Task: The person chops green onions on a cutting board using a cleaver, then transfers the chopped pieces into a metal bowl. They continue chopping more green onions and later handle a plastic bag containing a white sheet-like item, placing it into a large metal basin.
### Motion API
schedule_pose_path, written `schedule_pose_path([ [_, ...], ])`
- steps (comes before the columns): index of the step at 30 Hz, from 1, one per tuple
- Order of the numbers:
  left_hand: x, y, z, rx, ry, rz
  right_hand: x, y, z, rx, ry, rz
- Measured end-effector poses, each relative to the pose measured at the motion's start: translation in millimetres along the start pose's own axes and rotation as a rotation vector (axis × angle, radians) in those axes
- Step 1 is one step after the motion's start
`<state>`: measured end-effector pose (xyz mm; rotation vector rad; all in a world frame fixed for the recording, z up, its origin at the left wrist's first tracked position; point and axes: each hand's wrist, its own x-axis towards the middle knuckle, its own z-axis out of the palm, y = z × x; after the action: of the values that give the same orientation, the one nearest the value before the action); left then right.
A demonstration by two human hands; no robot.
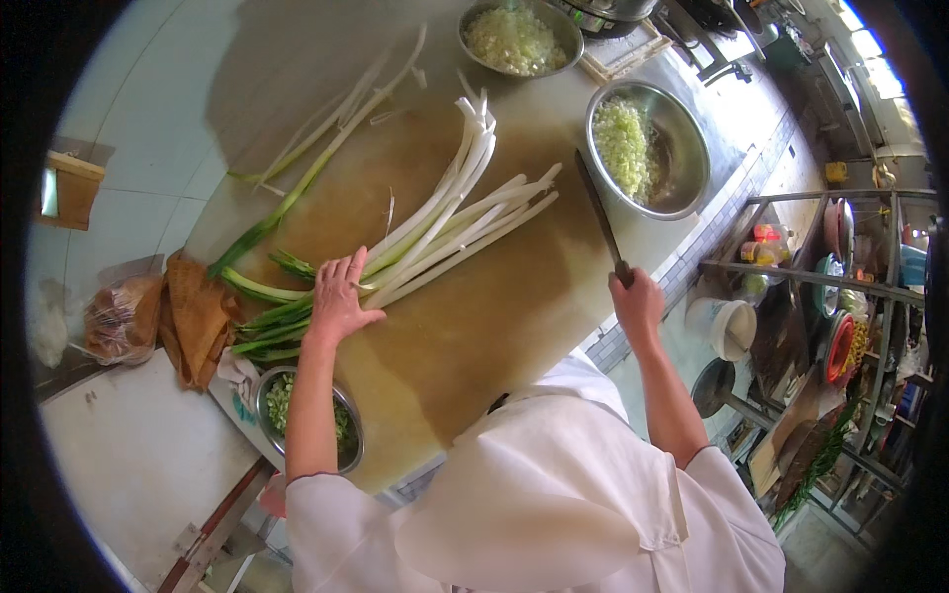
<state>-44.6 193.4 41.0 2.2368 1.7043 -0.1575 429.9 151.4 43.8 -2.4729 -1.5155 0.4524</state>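
My left hand (338,299) rests with spread fingers on a bunch of long green onions (437,230), near where the white stalks turn to green leaves. The white ends point away from me, up and to the right. My right hand (639,300) grips the handle of a kitchen knife (597,204), whose blade lies along the right side of the cutting board (474,348), near a steel bowl (689,159) of chopped pale onion. A few separate green onions (315,167) lie farther off on the board.
Another bowl of chopped onion (515,41) stands at the far edge. A bowl with chopped greens (280,404) sits under my left forearm. Brown cloth (194,319) and a plastic-wrapped bundle (122,319) lie at the left. A metal rack (823,274) with basins stands at the right.
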Motion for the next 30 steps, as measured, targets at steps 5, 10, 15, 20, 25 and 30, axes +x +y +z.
schedule_pose_path([
  [5,14,32,-6,-0.006,0.13,-0.021,9,-23,2,-0.102,-0.147,-0.198],
  [10,47,67,3,-0.039,0.166,-0.025,9,-24,-7,-0.027,-0.154,-0.118],
  [15,96,71,26,-0.169,0.215,-0.062,35,-43,0,0.087,-0.098,-0.11],
  [20,95,51,6,-0.187,0.043,0.166,63,-70,4,0.047,-0.136,-0.11],
  [25,66,37,-20,-0.251,-0.146,0.21,70,-59,9,0.077,-0.138,-0.109],
  [30,67,37,-15,-0.471,-0.142,-0.028,71,-63,9,0.014,-0.157,-0.136],
])
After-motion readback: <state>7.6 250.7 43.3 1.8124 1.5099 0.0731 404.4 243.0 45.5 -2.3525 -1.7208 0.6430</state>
